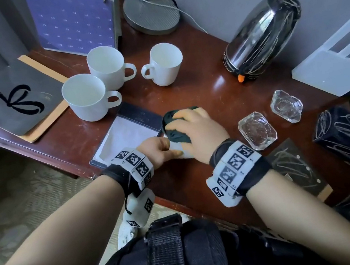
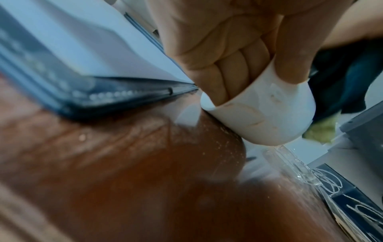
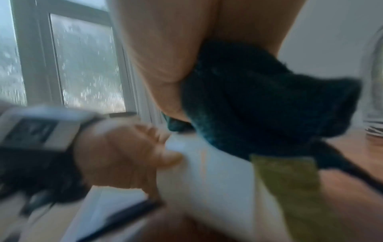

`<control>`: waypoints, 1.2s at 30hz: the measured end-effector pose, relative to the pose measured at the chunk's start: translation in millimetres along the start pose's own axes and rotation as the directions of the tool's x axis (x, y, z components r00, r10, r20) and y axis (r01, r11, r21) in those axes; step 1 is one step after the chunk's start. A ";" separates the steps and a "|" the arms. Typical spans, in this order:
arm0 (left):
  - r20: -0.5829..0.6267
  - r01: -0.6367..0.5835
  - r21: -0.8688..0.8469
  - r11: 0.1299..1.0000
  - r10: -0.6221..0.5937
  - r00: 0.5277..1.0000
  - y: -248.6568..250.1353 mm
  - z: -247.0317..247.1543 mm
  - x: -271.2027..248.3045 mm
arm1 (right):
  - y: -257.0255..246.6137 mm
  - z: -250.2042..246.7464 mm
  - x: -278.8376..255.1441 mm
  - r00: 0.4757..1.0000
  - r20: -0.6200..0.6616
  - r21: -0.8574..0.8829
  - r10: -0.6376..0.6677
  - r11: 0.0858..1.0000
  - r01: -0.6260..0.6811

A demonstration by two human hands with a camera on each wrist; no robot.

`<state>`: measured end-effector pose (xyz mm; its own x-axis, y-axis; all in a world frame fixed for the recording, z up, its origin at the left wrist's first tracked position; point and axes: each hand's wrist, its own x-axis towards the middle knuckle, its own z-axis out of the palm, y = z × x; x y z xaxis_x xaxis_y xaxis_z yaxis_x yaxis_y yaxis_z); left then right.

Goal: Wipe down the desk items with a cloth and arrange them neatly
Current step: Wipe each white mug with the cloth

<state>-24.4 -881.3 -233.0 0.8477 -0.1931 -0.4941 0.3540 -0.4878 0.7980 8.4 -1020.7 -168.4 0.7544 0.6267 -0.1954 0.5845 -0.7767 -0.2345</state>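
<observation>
Now my left hand (image 1: 159, 150) grips the white cup (image 2: 269, 114) beside the notepad (image 1: 128, 135); my right hand (image 1: 196, 128) clutches the dark cloth (image 1: 174, 130) against it.

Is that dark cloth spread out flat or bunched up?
Bunched up. The right hand grips the dark cloth in a wad against the white cup, which the left hand holds.

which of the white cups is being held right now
The fourth cup, gripped by the left hand; the right hand presses the cloth on it.
</observation>
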 end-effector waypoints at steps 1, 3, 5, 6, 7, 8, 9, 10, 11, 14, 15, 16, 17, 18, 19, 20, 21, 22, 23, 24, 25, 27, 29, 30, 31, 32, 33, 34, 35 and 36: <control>-0.006 -0.004 0.008 1.000 0.004 1.000 0.8 0.0 -0.8 | -0.4 6.3 -0.3 1.000 0.029 -0.043 0.010 0.999 -0.009; -0.007 0.000 -0.024 1.000 0.000 1.000 -0.5 -0.8 0.3 | 9.4 11.5 -8.2 0.997 0.016 -0.065 0.079 0.995 -0.078; 0.002 -0.005 -0.046 0.999 0.006 1.000 -2.6 -1.7 1.1 | 27.7 10.1 -21.7 0.986 0.031 -0.051 0.162 0.986 -0.160; 0.008 -0.006 -0.051 0.999 0.007 1.000 -3.1 -2.2 1.8 | 38.4 8.1 -27.9 0.975 0.075 -0.056 0.209 0.977 -0.205; 0.014 -0.007 -0.054 0.999 0.008 1.000 -4.1 -2.3 2.5 | 47.6 5.7 -33.3 0.956 0.140 -0.077 0.257 0.966 -0.248; 0.020 -0.009 -0.052 0.999 0.010 1.000 -4.1 -2.1 1.9 | 53.7 3.1 -37.5 0.939 0.188 -0.098 0.289 0.957 -0.275; 0.019 -0.009 -0.046 0.999 0.010 1.000 -4.1 -2.1 2.0 | 57.0 0.6 -39.5 0.934 0.194 -0.091 0.301 0.953 -0.288; 0.020 -0.013 -0.039 0.999 0.013 1.000 -4.1 -1.9 1.9 | 56.5 -2.2 -39.6 0.941 0.159 -0.057 0.300 0.954 -0.294; 0.016 -0.017 -0.038 0.999 0.017 1.000 -4.1 -1.6 2.0 | 52.1 -5.9 -37.3 0.953 0.087 -0.006 0.291 0.957 -0.292; 0.001 -0.018 -0.021 1.000 0.018 1.000 -4.1 -0.4 1.9 | 25.7 -9.8 -21.6 0.969 -0.133 0.089 0.209 0.976 -0.198; -0.001 -0.019 -0.017 1.000 0.019 1.000 -3.9 0.1 2.2 | 16.2 -6.0 -16.0 0.979 -0.131 0.078 0.154 0.986 -0.145; -0.004 -0.019 -0.016 1.000 0.019 1.000 -3.8 0.3 2.4 | 8.6 -0.2 -12.7 0.989 -0.101 0.050 0.104 0.994 -0.099; -0.005 -0.016 -0.021 1.000 0.016 1.000 -4.1 0.6 3.0 | 5.8 7.6 -12.3 0.995 -0.075 0.017 0.067 0.998 -0.066; -0.004 -0.012 -0.027 1.000 0.012 1.000 -4.3 0.8 2.9 | 7.6 14.6 -15.1 0.996 -0.071 -0.009 0.055 0.998 -0.056; -0.005 -0.011 -0.031 0.999 0.011 1.000 -4.4 1.1 2.6 | 13.8 19.3 -20.6 0.994 -0.067 -0.014 0.083 0.996 -0.084; -0.010 -0.011 -0.028 1.000 0.010 1.000 -3.8 1.0 2.0 | 23.3 20.2 -26.5 0.989 -0.036 -0.004 0.145 0.989 -0.145; -0.018 -0.012 -0.030 0.999 0.012 1.000 -4.2 1.4 2.0 | 34.8 19.8 -32.7 0.977 0.015 0.012 0.215 0.977 -0.215; -0.024 -0.013 -0.039 0.999 0.012 1.000 -4.9 1.9 1.7 | 46.5 19.4 -39.5 0.958 0.090 0.013 0.271 0.962 -0.273; -0.023 -0.013 -0.057 0.998 0.012 1.000 -5.6 2.2 1.6 | 55.6 17.9 -45.7 0.936 0.173 -0.005 0.306 0.951 -0.310; -0.019 -0.019 -0.077 0.997 0.017 1.000 -5.6 2.6 1.0 | 61.7 16.4 -51.6 0.919 0.228 -0.023 0.321 0.945 -0.325; -0.020 -0.030 -0.097 0.995 0.028 0.999 -6.0 3.1 1.1 | 67.0 16.1 -56.4 0.915 0.239 -0.018 0.325 0.943 -0.331; -0.038 -0.067 -0.110 0.992 0.064 0.997 -6.5 3.1 1.8 | 71.7 12.4 -61.3 0.920 0.152 0.097 0.361 0.921 -0.378; -0.070 -0.088 -0.052 0.995 0.084 0.994 -6.7 4.8 2.7 | 73.9 8.8 -63.9 0.903 0.023 0.270 0.429 0.867 -0.419; -0.083 -0.092 -0.011 0.996 0.090 0.992 -6.2 5.5 3.4 | 75.0 7.1 -62.8 0.895 -0.037 0.333 0.444 0.850 -0.408; -0.085 -0.095 0.015 0.995 0.096 0.992 -6.0 6.2 4.2 | 74.5 6.0 -61.3 0.893 -0.095 0.374 0.441 0.847 -0.379; -0.075 -0.098 0.034 0.995 0.100 0.992 -5.2 6.4 4.0 | 73.0 5.4 -59.4 0.890 -0.149 0.401 0.430 0.849 -0.343; -0.055 -0.096 0.049 0.994 0.098 0.994 -5.7 6.6 5.1 | 70.5 4.8 -56.8 0.884 -0.200 0.424 0.422 0.851 -0.311; -0.030 -0.093 0.072 0.993 0.095 0.995 -5.5 6.7 5.9 | 67.9 4.4 -54.1 0.876 -0.246 0.446 0.414 0.851 -0.277; -0.003 -0.087 0.109 0.990 0.088 0.996 -7.0 7.2 8.2 | 65.4 3.9 -51.8 0.869 -0.284 0.469 0.405 0.849 -0.243; 0.025 -0.084 0.165 0.983 0.081 0.996 -6.7 7.6 9.7 | 63.2 2.8 -49.9 0.861 -0.316 0.492 0.399 0.845 -0.211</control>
<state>-21.6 -886.4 -245.8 0.8632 -0.2537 -0.4365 0.2114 -0.6036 0.7688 6.9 -1100.9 -176.2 0.9769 0.2100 0.0390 0.1878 -0.7574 -0.6254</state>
